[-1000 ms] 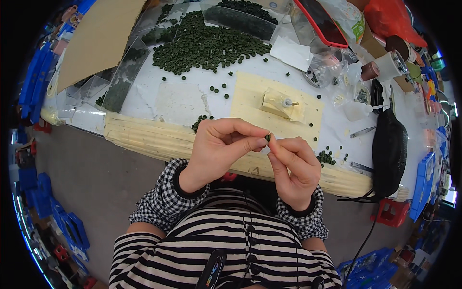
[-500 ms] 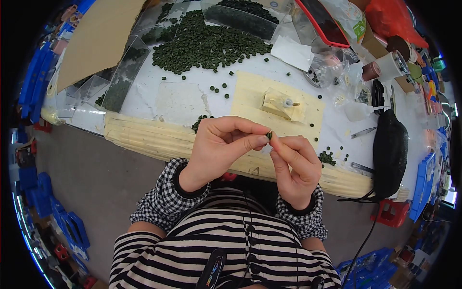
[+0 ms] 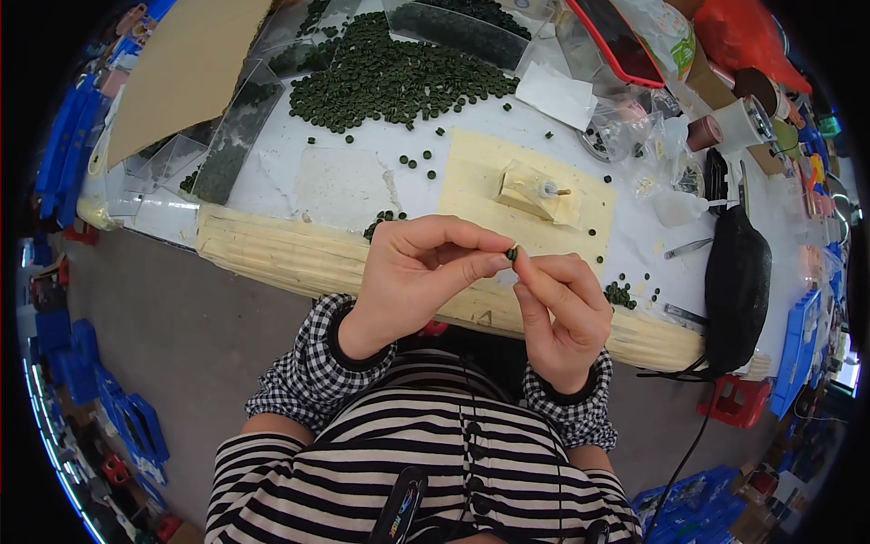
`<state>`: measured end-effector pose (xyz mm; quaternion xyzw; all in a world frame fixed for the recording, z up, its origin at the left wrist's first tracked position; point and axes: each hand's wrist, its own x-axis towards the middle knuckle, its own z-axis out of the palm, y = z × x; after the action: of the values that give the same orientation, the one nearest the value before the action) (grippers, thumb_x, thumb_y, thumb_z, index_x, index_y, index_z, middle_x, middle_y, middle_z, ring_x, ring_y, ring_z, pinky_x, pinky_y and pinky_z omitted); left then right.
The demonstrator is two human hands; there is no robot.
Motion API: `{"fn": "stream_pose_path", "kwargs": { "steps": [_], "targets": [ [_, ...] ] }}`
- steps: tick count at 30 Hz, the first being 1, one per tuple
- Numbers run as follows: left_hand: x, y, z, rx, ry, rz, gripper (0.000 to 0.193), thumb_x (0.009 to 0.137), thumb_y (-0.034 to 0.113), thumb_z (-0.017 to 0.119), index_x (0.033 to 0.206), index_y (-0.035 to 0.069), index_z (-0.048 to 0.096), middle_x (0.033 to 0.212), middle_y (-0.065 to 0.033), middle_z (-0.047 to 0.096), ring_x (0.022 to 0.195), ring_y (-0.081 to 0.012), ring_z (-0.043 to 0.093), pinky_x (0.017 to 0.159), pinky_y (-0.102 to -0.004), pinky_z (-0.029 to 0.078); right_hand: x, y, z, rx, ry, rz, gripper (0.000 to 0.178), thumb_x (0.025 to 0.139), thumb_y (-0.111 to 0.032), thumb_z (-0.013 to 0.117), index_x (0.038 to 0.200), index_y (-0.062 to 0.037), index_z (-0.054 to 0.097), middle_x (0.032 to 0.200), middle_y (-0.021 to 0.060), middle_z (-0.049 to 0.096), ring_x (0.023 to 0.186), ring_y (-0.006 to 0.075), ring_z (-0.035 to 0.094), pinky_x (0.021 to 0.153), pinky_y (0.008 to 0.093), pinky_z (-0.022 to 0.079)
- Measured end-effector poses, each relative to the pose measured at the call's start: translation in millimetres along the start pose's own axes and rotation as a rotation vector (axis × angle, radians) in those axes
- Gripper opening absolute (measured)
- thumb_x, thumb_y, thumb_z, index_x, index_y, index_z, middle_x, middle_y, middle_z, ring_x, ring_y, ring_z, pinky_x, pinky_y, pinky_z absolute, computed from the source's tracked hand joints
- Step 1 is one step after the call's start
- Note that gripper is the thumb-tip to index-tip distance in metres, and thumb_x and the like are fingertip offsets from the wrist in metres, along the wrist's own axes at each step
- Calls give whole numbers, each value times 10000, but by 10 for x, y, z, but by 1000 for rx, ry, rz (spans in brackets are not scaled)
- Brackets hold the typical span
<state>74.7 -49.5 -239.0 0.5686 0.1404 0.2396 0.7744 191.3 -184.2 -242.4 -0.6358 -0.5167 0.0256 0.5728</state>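
Mid-frame, your left hand (image 3: 405, 280) pinches a green piece (image 3: 512, 255); right hand (image 3: 569, 317) grip unclear. Likely light, stiff; hold its edges.

piece (image 3: 513, 255) between left fingers (image 3: 476, 267) — heap (image 3: 390, 86) beyond them, phone (image 3: 623, 45) right of the heap

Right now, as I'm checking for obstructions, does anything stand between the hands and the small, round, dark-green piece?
Nothing visible does. The left hand holds the small, round, dark-green piece between thumb and forefinger; the right hand is immediately beside it.
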Motion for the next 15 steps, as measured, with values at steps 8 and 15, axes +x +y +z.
{"fn": "stream_pose_path", "kwargs": {
  "steps": [8,15],
  "targets": [
    [-10,20,25,64,24,56,164,835,-107,629,985,-59,674,928,-126,684,860,-161,657,789,-261,545,13,-14,4,-23,-8,-22,362,724,79,708,1073,-19,705,853,74,643,704,181,580,608,263,464],
    [-20,49,11,59,5,3,163,844,-43,656,1002,-35,696,939,-98,697,850,-117,656,779,-229,540,20,5,-11,-36,-26,-72,360,713,74,713,1061,-17,707,843,66,645,700,182,577,598,267,456]
  ]
}}
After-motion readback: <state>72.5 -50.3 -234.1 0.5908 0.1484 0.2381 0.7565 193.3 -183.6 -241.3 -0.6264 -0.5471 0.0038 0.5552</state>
